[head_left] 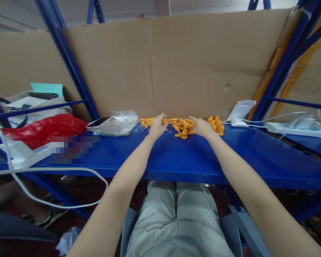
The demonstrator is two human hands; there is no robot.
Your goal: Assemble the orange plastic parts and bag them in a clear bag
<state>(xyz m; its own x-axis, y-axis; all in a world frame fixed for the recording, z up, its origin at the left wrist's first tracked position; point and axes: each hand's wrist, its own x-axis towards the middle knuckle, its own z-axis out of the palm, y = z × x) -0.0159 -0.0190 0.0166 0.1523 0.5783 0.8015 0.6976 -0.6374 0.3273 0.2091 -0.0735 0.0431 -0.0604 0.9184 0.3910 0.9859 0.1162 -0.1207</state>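
My left hand point(157, 127) is at the back of the blue shelf, its fingers curled round an orange plastic piece that shows between thumb and forefinger. Left of it lie orange corkscrew pieces point(146, 122), with thin metal spirals sticking out. In the middle sits a pile of orange bell-shaped plastic parts point(183, 129). Reaching to that pile's right side is my right hand point(202, 127), its fingers spread apart and seemingly gripping nothing. Further right stands a cluster of small orange parts point(216, 125). The fingertips are partly hidden among the parts.
A cardboard sheet point(189, 67) walls off the back of the blue shelf point(182, 160). Leftward lie a clear plastic package point(117, 125), a phone point(99, 122) and a red bag point(48, 128). A white cable point(69, 169) loops over the front edge. A power strip point(296, 129) lies right.
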